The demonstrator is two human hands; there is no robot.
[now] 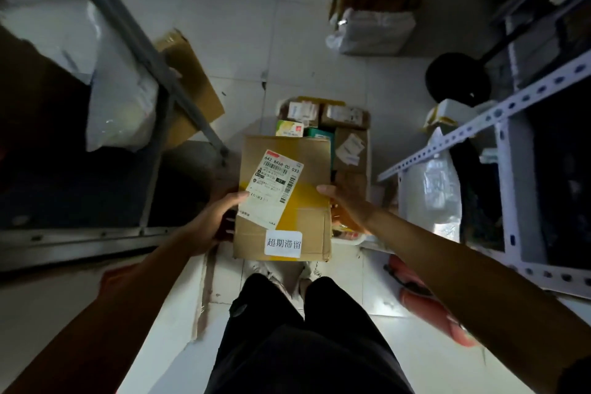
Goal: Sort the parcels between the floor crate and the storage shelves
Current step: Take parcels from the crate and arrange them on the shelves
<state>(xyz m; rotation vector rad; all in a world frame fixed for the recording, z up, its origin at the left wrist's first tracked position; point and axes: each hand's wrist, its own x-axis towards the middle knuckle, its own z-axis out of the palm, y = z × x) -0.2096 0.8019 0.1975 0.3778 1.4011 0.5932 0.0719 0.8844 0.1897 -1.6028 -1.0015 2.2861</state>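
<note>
Your left hand [213, 223] and right hand [347, 206] clamped on box [283, 198] at frame centre, crate [367, 150] behind, shelves [499, 125] right

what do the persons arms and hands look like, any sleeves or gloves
Both forearms are bare as far as the frame shows: no sleeves in view. The left hand and right hand wear no gloves, and no watch, ring or bracelet can be made out. The light is dim, so finer marks cannot be told.
</note>
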